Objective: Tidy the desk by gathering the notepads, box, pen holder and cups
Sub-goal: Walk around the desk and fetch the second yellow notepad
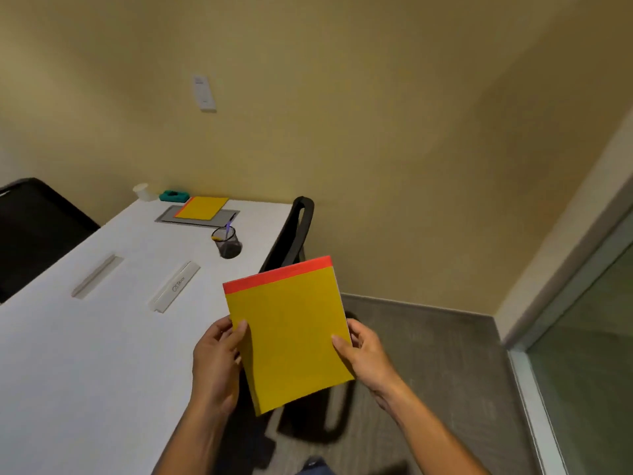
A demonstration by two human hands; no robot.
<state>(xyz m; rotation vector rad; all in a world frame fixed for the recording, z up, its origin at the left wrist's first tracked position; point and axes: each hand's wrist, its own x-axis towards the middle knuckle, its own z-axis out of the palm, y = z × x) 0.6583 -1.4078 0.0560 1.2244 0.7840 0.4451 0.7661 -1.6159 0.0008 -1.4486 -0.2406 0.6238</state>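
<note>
Since the yellow notepad looks light, flat and fairly stiff under its red binding strip, a pinch at each side edge suits it: the left hand and right hand clamp it, off the white bench at five o'clock.

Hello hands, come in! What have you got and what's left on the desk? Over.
Left hand and right hand grip yellow notepad. Second notepad, pen holder, cup wait on desk. Nothing blocking.
</note>
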